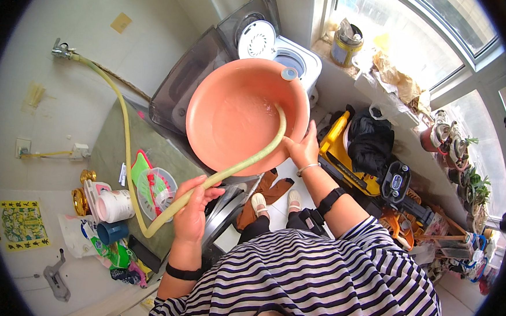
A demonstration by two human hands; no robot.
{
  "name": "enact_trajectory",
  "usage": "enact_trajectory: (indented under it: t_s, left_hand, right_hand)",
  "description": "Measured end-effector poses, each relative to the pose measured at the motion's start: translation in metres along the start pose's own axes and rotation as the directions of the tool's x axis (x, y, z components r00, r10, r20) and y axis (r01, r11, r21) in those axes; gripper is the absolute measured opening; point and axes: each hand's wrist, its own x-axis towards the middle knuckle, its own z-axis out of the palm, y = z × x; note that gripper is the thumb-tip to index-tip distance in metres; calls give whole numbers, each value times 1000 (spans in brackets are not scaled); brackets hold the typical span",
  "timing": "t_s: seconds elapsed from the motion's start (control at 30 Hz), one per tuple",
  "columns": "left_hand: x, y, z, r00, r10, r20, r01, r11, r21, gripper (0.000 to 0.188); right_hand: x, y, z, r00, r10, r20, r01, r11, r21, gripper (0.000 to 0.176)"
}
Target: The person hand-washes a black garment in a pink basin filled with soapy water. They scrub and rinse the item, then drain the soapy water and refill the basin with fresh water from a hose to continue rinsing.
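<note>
My left hand (pixel 192 206) grips a pale yellow-green hose (pixel 244 162) near its free end. That end bends down into a large orange plastic basin (pixel 236 83), where shallow rippling water (pixel 248 121) shows. From the hose, the line runs back to a metal tap (pixel 62 50) on the left wall. My right hand (pixel 303 148) holds the basin's near right rim, thumb on the inside and fingers around the outer wall. Under and behind the basin stands a washing machine (pixel 313 61) with its dark lids (pixel 188 76) raised. A small round pale blue piece (pixel 289 73) sits at the basin's far rim.
On the left counter (pixel 112 145) are a white plastic basket (pixel 171 183), a pink-white tub (pixel 115 206), a blue cup (pixel 113 233) and a dark phone-like slab (pixel 144 252). Brown cloth (pixel 273 187) lies on the floor by my feet. To the right are a yellow-black container (pixel 348 164) and potted plants (pixel 477 184).
</note>
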Motion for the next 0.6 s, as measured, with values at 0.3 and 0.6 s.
enact_trajectory:
  t_s: [0.3, 0.6]
  left_hand:
    - [13, -42, 27, 978, -194, -76, 198, 979, 46, 23]
    - [9, -65, 1, 986, -162, -34, 165, 953, 255, 23]
  right_hand:
    - [12, 7, 7, 626, 549, 553, -759, 590, 273, 30]
    - [-25, 37, -4, 738, 568, 364, -672, 569, 475, 17]
